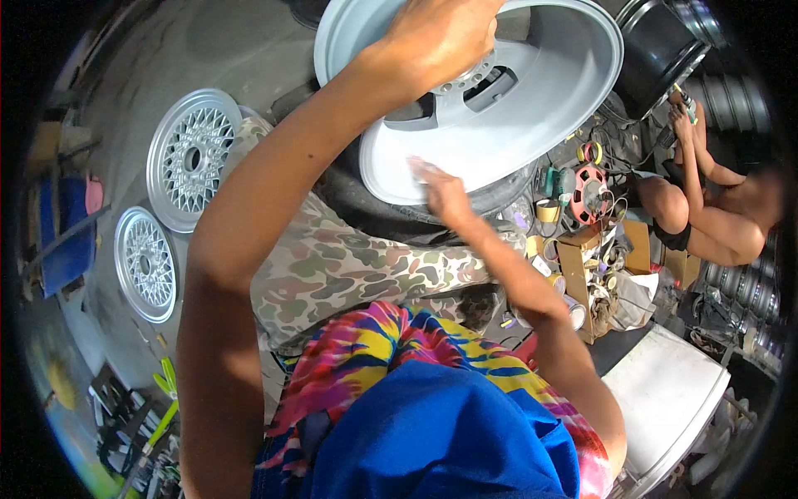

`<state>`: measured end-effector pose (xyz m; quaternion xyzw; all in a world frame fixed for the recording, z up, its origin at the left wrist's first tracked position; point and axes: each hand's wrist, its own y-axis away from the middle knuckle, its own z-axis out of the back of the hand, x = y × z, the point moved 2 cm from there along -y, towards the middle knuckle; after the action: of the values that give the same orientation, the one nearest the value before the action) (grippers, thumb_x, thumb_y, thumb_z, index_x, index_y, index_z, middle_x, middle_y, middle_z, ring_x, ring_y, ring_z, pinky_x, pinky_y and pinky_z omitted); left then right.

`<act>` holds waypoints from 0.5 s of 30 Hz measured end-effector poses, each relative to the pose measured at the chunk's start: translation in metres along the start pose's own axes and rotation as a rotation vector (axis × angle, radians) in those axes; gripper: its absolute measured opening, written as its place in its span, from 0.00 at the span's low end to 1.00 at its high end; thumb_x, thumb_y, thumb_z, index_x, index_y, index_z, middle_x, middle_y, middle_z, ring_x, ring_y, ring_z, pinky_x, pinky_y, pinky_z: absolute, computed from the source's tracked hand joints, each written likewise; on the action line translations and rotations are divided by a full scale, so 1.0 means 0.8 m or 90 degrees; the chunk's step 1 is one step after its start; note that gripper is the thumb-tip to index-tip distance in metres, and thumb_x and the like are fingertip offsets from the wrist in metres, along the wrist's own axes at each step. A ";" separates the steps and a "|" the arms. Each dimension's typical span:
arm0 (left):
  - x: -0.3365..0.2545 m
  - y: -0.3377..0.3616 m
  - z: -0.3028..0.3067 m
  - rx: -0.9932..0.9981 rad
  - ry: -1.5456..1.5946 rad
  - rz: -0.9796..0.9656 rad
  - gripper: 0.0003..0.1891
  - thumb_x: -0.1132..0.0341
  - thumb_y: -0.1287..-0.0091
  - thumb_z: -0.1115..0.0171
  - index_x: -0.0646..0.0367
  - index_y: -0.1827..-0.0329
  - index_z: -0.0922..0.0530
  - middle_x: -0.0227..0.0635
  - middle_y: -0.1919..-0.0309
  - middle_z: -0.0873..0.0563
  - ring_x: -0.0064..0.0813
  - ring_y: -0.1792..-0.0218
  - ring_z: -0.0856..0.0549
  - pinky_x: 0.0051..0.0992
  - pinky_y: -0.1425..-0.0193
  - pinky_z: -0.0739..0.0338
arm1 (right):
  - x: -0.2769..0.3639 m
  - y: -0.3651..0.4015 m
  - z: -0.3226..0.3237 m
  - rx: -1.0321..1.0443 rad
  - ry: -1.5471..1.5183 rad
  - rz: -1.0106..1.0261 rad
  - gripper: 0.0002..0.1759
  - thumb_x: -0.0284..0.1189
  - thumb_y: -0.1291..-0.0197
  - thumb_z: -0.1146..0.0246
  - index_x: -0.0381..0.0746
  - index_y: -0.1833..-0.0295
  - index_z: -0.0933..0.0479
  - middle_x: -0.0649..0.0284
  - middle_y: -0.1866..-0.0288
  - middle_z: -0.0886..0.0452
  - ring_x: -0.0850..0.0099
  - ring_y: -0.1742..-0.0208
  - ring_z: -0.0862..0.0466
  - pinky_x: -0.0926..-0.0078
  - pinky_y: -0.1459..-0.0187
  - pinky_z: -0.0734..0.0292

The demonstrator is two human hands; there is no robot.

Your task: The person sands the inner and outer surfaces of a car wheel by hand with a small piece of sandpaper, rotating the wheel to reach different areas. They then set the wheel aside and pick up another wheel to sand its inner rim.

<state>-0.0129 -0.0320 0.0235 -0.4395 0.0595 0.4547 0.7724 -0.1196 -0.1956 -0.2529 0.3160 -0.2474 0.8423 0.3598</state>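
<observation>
A pale grey car wheel rim [490, 158] stands tilted in front of me, its lower edge on a black tyre [370, 218]. My left hand [440, 41] is closed on the rim near its hub, fingertips partly hidden. Against the white inner wall of the barrel is my right hand [447, 198], blurred by motion. Its fingers look curled, with a small pale piece at their tips that I cannot make out. Camouflage cloth [357, 279] covers my legs below the tyre.
Two silver mesh-spoke wheels [195, 158] lie at left. At right are a red cable reel [588, 195], an open cardboard box [573, 279] of supplies and a white-topped seat [669, 399]. Another person [706, 200] sits holding a tool by a black rim [661, 58].
</observation>
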 end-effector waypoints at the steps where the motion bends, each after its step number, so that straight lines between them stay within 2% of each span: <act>1: -0.001 -0.002 0.003 0.039 0.014 0.039 0.09 0.77 0.37 0.49 0.68 0.56 0.25 0.57 0.60 0.19 0.59 0.54 0.21 0.50 0.49 0.27 | -0.071 0.020 0.010 0.078 0.113 -0.001 0.32 0.13 0.48 0.44 0.40 0.34 0.25 0.52 0.35 0.22 0.55 0.34 0.22 0.64 0.28 0.31; 2: 0.000 0.000 0.002 0.039 0.014 0.038 0.09 0.77 0.37 0.49 0.68 0.56 0.25 0.57 0.60 0.19 0.59 0.54 0.21 0.50 0.49 0.27 | -0.134 0.031 0.042 0.129 0.254 0.012 0.31 0.16 0.45 0.45 0.39 0.32 0.27 0.54 0.30 0.25 0.61 0.28 0.28 0.60 0.23 0.41; 3: 0.000 0.003 -0.001 0.004 0.009 0.008 0.08 0.77 0.37 0.49 0.68 0.56 0.25 0.57 0.60 0.19 0.59 0.54 0.21 0.50 0.49 0.27 | -0.180 0.031 0.084 0.238 0.457 0.021 0.31 0.21 0.40 0.49 0.39 0.28 0.33 0.54 0.26 0.32 0.60 0.24 0.33 0.57 0.22 0.45; 4: 0.000 0.005 -0.003 -0.031 0.004 -0.021 0.08 0.77 0.37 0.49 0.68 0.57 0.25 0.58 0.60 0.19 0.60 0.54 0.21 0.50 0.48 0.27 | -0.173 0.013 0.142 0.326 0.606 0.054 0.32 0.22 0.41 0.48 0.39 0.28 0.33 0.55 0.25 0.32 0.63 0.23 0.34 0.55 0.20 0.50; 5: -0.001 0.006 -0.003 -0.032 0.005 -0.018 0.08 0.77 0.37 0.49 0.68 0.57 0.25 0.58 0.60 0.19 0.60 0.54 0.21 0.50 0.48 0.27 | -0.189 0.004 0.181 0.318 0.657 0.045 0.30 0.24 0.41 0.47 0.39 0.30 0.30 0.56 0.24 0.32 0.66 0.22 0.36 0.56 0.19 0.55; 6: -0.002 0.007 -0.004 -0.028 0.007 -0.013 0.08 0.77 0.37 0.49 0.68 0.57 0.25 0.58 0.60 0.19 0.60 0.54 0.21 0.50 0.48 0.27 | -0.203 -0.004 0.211 0.295 0.662 0.050 0.27 0.26 0.40 0.46 0.39 0.34 0.25 0.58 0.25 0.31 0.66 0.23 0.35 0.55 0.19 0.56; 7: -0.002 0.007 -0.004 -0.024 0.009 -0.009 0.08 0.77 0.37 0.49 0.68 0.57 0.26 0.58 0.60 0.19 0.60 0.54 0.21 0.50 0.48 0.27 | -0.199 -0.008 0.216 0.297 0.663 0.053 0.27 0.26 0.40 0.46 0.39 0.34 0.25 0.58 0.25 0.31 0.66 0.23 0.35 0.55 0.19 0.56; 9: -0.004 0.005 -0.001 -0.007 0.008 0.006 0.08 0.77 0.37 0.49 0.69 0.57 0.26 0.58 0.60 0.19 0.60 0.54 0.21 0.50 0.49 0.27 | -0.186 -0.011 0.220 0.171 0.708 0.084 0.22 0.28 0.42 0.43 0.39 0.41 0.18 0.58 0.27 0.29 0.63 0.23 0.34 0.57 0.18 0.57; 10: -0.005 0.005 -0.001 0.012 0.009 0.017 0.08 0.77 0.37 0.49 0.69 0.57 0.26 0.58 0.60 0.19 0.60 0.54 0.21 0.50 0.49 0.27 | -0.178 -0.005 0.202 0.188 0.641 0.071 0.20 0.29 0.43 0.40 0.38 0.44 0.17 0.58 0.29 0.27 0.61 0.24 0.35 0.60 0.20 0.50; 11: -0.006 0.004 -0.001 0.011 0.009 0.015 0.08 0.77 0.37 0.49 0.69 0.57 0.26 0.58 0.60 0.19 0.60 0.54 0.21 0.50 0.49 0.27 | -0.194 0.012 0.169 0.249 0.568 0.006 0.23 0.24 0.44 0.42 0.36 0.40 0.20 0.55 0.33 0.25 0.58 0.28 0.31 0.57 0.21 0.45; 12: -0.006 0.004 0.000 0.009 0.002 0.014 0.08 0.77 0.38 0.49 0.69 0.57 0.26 0.58 0.60 0.19 0.60 0.54 0.21 0.50 0.49 0.27 | -0.141 0.015 0.142 0.278 0.569 0.006 0.21 0.23 0.45 0.41 0.35 0.43 0.20 0.52 0.35 0.24 0.57 0.32 0.27 0.56 0.24 0.40; 13: -0.005 0.004 0.001 0.009 -0.006 0.015 0.08 0.78 0.38 0.49 0.69 0.58 0.26 0.57 0.60 0.19 0.60 0.55 0.21 0.50 0.49 0.27 | -0.151 0.031 0.091 0.123 0.441 0.078 0.21 0.22 0.45 0.41 0.34 0.44 0.19 0.51 0.40 0.20 0.57 0.35 0.23 0.59 0.28 0.33; 15: -0.002 0.008 -0.004 -0.016 -0.011 -0.009 0.08 0.78 0.38 0.49 0.69 0.58 0.26 0.58 0.61 0.19 0.59 0.55 0.21 0.50 0.49 0.27 | -0.074 0.019 0.018 0.061 0.307 -0.045 0.23 0.21 0.45 0.41 0.34 0.42 0.20 0.47 0.45 0.17 0.52 0.40 0.20 0.62 0.37 0.24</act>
<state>-0.0174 -0.0339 0.0183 -0.4458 0.0441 0.4539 0.7702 -0.0943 -0.2411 -0.2883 0.1311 -0.1032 0.8911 0.4220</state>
